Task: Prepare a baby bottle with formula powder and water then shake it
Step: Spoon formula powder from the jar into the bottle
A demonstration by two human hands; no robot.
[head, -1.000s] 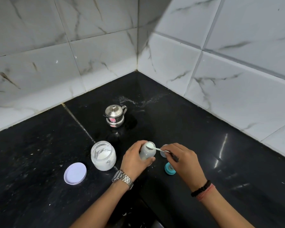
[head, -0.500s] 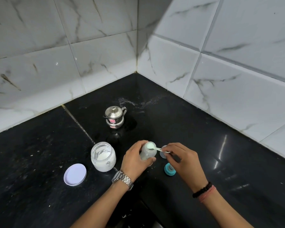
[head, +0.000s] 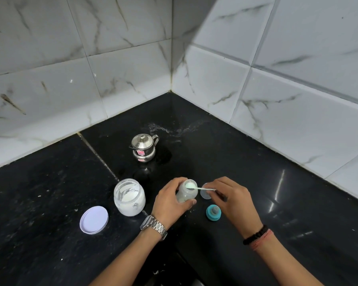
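Observation:
A small clear baby bottle (head: pixel 186 194) stands upright on the black counter, and my left hand (head: pixel 170 203) is wrapped around it. My right hand (head: pixel 232 198) pinches the handle of a small white scoop (head: pixel 203 188), whose bowl sits over the bottle's open mouth. An open glass jar of white formula powder (head: pixel 129 196) stands just left of my left hand. The teal bottle collar with its nipple (head: pixel 213 212) lies on the counter below my right hand. A clear bottle cap (head: pixel 205 195) lies behind the scoop, partly hidden by my fingers.
The jar's white lid (head: pixel 94 220) lies flat at the left. A small steel lidded pot (head: pixel 143 148) stands farther back toward the corner, with a splash of wet or powder marks behind it. White marble-look tiled walls (head: pixel 277 100) close in the counter at the back and right.
The scoop's bowl has stayed over the bottle's mouth, with my right hand shifting only slightly. My left hand keeps its hold on the bottle.

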